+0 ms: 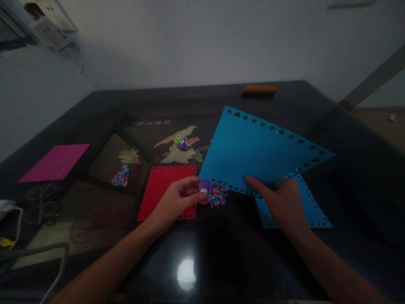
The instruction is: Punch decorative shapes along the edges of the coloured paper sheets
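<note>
My left hand is closed around a small purple hole punch, which sits at the near left corner of a blue sheet of paper. Heart, star and flower shapes are cut along several edges of this sheet. My right hand pinches its near edge, thumb on top, and keeps it tilted above the table. Below the punch lies a pile of coloured paper bits. Partly covered by my left hand is a red sheet with punched edges. Another punched blue sheet lies under my right hand.
A green punch and a second purple punch stand mid-table. Leftward are more paper bits, a magenta sheet and a pair of glasses. A brown roll lies by the wall. Cables cross the near left.
</note>
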Demonstrator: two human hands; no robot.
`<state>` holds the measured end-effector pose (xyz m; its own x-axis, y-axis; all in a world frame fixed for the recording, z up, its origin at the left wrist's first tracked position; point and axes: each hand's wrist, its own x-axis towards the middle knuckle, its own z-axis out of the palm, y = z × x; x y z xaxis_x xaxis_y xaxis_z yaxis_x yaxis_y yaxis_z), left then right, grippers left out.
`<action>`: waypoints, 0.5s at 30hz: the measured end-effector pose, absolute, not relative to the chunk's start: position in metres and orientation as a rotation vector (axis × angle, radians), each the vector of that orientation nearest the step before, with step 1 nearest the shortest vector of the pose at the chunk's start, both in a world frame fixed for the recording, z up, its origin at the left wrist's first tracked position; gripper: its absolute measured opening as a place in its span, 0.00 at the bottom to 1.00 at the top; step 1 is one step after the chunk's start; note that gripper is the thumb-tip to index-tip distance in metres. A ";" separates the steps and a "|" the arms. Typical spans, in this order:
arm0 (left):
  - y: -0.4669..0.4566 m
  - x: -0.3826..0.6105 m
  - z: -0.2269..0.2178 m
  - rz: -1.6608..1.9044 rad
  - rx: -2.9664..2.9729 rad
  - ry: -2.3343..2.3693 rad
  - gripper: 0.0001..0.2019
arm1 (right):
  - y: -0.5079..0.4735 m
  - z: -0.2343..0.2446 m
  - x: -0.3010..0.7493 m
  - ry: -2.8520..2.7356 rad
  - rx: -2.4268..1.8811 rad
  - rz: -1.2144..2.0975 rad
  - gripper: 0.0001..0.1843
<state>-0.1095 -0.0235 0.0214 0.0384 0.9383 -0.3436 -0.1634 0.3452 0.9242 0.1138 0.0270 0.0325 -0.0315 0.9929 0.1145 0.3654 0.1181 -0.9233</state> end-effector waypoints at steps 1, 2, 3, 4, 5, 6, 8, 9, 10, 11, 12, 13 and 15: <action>-0.024 -0.109 0.021 1.020 0.835 1.223 0.16 | 0.027 0.033 0.114 -1.546 -1.367 0.934 0.12; -0.024 -0.109 0.021 1.021 0.837 1.222 0.16 | 0.027 0.033 0.114 -1.553 -1.356 0.938 0.12; -0.024 -0.109 0.021 1.020 0.839 1.222 0.16 | 0.027 0.033 0.114 -1.556 -1.349 0.933 0.12; -0.024 -0.109 0.021 1.020 0.842 1.222 0.16 | 0.027 0.033 0.114 -1.560 -1.345 0.926 0.11; -0.025 -0.109 0.021 1.021 0.846 1.220 0.16 | 0.026 0.033 0.113 -1.559 -1.346 0.918 0.11; -0.025 -0.109 0.021 1.025 0.849 1.215 0.16 | 0.027 0.033 0.113 -1.554 -1.348 0.917 0.11; -0.026 -0.109 0.021 1.034 0.851 1.208 0.16 | 0.027 0.033 0.113 -1.545 -1.350 0.928 0.11; -0.026 -0.109 0.021 1.034 0.853 1.205 0.16 | 0.027 0.034 0.113 -1.548 -1.350 0.929 0.11; -0.026 -0.110 0.021 1.032 0.855 1.202 0.16 | 0.027 0.034 0.113 -1.555 -1.350 0.926 0.10; -0.026 -0.110 0.021 1.030 0.857 1.198 0.15 | 0.027 0.034 0.113 -1.565 -1.347 0.917 0.10; -0.025 -0.110 0.021 1.027 0.861 1.193 0.15 | 0.027 0.035 0.113 -1.575 -1.344 0.908 0.10; -0.025 -0.110 0.021 1.025 0.868 1.186 0.15 | 0.027 0.035 0.113 -1.581 -1.345 0.901 0.10; -0.025 -0.110 0.021 1.029 0.879 1.179 0.15 | 0.026 0.035 0.112 -1.574 -1.349 0.906 0.10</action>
<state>-0.1099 -0.0254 0.0213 0.0711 0.9523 -0.2968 -0.1660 0.3047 0.9379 0.1122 0.0263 0.0347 -0.0554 0.9879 0.1447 0.3707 0.1549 -0.9157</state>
